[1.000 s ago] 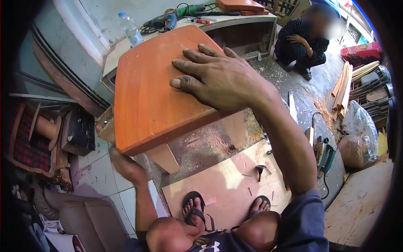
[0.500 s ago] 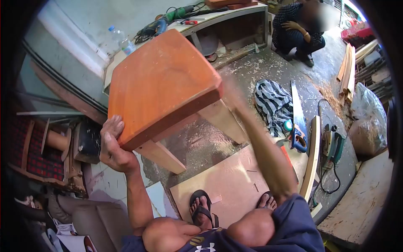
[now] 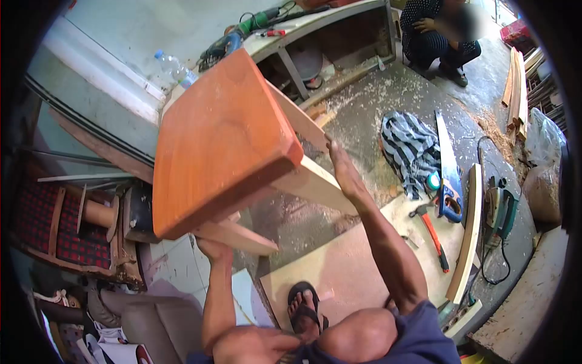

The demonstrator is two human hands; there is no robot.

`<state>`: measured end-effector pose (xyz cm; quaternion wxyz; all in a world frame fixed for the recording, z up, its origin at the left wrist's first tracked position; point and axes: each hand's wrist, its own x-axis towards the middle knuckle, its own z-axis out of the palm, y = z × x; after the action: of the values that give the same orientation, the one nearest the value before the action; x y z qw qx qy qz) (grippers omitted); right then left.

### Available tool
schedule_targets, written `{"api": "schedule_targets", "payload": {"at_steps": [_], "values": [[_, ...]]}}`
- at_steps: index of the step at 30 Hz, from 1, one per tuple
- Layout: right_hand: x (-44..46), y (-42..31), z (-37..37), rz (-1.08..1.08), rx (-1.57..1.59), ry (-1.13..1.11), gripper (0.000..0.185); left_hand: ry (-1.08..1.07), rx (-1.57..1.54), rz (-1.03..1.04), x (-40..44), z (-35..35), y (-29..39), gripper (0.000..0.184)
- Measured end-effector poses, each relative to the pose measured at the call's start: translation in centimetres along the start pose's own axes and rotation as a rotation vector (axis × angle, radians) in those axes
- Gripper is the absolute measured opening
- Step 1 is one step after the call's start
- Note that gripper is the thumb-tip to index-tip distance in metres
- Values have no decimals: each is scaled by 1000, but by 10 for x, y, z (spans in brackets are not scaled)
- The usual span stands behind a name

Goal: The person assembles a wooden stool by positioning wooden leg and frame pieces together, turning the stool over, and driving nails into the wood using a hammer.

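Loosely or firmly cannot be told: the left hand (image 3: 213, 247) is under the lower left corner of a stool with a glossy orange-brown wooden seat and pale bare-wood legs (image 3: 221, 139), its fingers hidden behind the near leg (image 3: 245, 238). At centre right, the right hand (image 3: 343, 170) reaches to the end of the far leg (image 3: 303, 118), with its fingers mostly out of sight, so whether they close on the wood cannot be told. The stool fills the upper left and centre of the frame, tilted, its seat facing up and to the left and its legs slanting toward the lower right.

Below it lies a light plywood sheet (image 3: 327, 270), with a sandaled foot (image 3: 305, 309) at the bottom centre. Right of the stool are a black-and-grey striped cloth (image 3: 407, 151), a handsaw with a blue handle (image 3: 449, 182) and, lower down, a claw hammer with an orange-and-black handle (image 3: 434, 235). A curved pale wooden strip (image 3: 468, 236) lies between the hammer and a green corded power tool (image 3: 502, 212). At the top, a green corded power tool with a dark blue part (image 3: 245, 30) and a clear plastic bottle (image 3: 174, 67) are behind the stool. A person in dark dotted clothing (image 3: 439, 39) crouches at upper right.
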<state>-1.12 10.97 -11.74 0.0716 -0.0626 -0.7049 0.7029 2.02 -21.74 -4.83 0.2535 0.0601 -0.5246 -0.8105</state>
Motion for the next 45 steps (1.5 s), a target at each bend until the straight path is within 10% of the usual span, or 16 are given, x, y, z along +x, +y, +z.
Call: {"api": "schedule_targets", "payload": {"at_steps": [2,11,13,16,23,34,38,43,45], "values": [[-8,-14,-5,27,11,-61,85,-311,86,-129,-5,-17,8,53],[-50,-3,-31,-91,-247,303,46,-225,278,-107,-10,-6,41,47],[-74,88,-83,-263,-592,585,41,-80,655,283,-28,-16,63,38],[-158,81,-161,501,-1036,598,38,-183,979,919,-56,-36,93,40],[-226,117,-196,431,-1018,466,25,-840,1436,1327,-70,143,155,87],[-163,-116,-112,-181,589,295,23,-648,1493,1139,-71,173,127,87],[-132,-71,-32,-368,-170,259,21,-620,1453,1101,-73,177,126,87],[-152,-117,-58,-253,-150,-98,28,-677,1561,1048,-75,186,154,79],[-159,-96,-51,-538,-60,-30,36,-768,1638,1009,-62,205,173,74]]}}
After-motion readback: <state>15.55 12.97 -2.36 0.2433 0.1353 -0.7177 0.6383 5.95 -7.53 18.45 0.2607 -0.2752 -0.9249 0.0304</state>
